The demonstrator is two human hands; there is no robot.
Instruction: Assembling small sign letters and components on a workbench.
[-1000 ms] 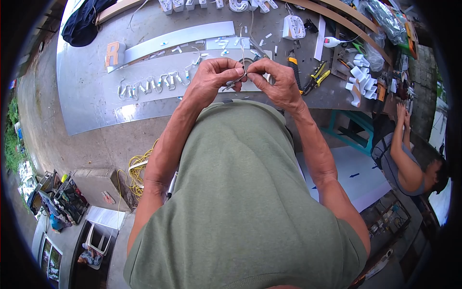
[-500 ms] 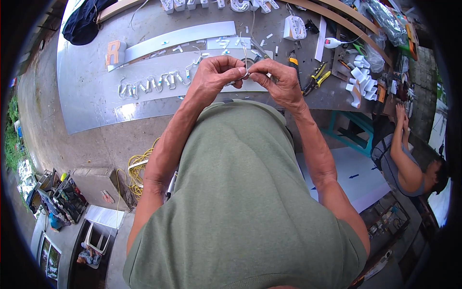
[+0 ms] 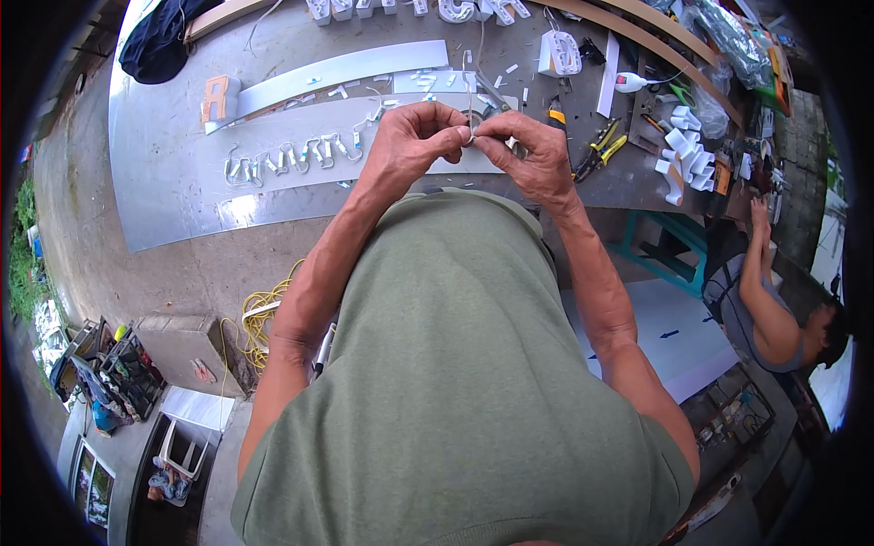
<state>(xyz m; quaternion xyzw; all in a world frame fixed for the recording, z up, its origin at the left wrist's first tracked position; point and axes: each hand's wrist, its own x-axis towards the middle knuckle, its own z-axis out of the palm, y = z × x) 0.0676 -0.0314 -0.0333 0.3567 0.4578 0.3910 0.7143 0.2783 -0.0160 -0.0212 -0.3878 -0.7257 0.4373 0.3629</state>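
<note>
Over the near edge of the table, my left hand (image 3: 411, 144) and my right hand (image 3: 530, 156) meet fingertip to fingertip. Both are closed in a pinch on a thin white wire (image 3: 471, 89), which runs up and away between them. The exact spot they grip is too small to make out. A looping string of small light modules (image 3: 293, 156) on wire lies left of my left hand, on a pale flat panel (image 3: 378, 171). Loose modules (image 3: 426, 82) and white bits are scattered beyond my hands.
Yellow-handled pliers (image 3: 608, 150) and a cutter knife (image 3: 555, 116) lie to the right. White letter-shaped boxes (image 3: 455, 13) line the far side; another box (image 3: 219, 98) stands at left. Curled white strips (image 3: 687, 150) sit at right, near a seated person (image 3: 774, 300). Yellow cord (image 3: 264, 309) is coiled on the floor.
My joined fingertips have shifted very slightly, and the wire between them sits a little differently. Both hands keep their pinch.
</note>
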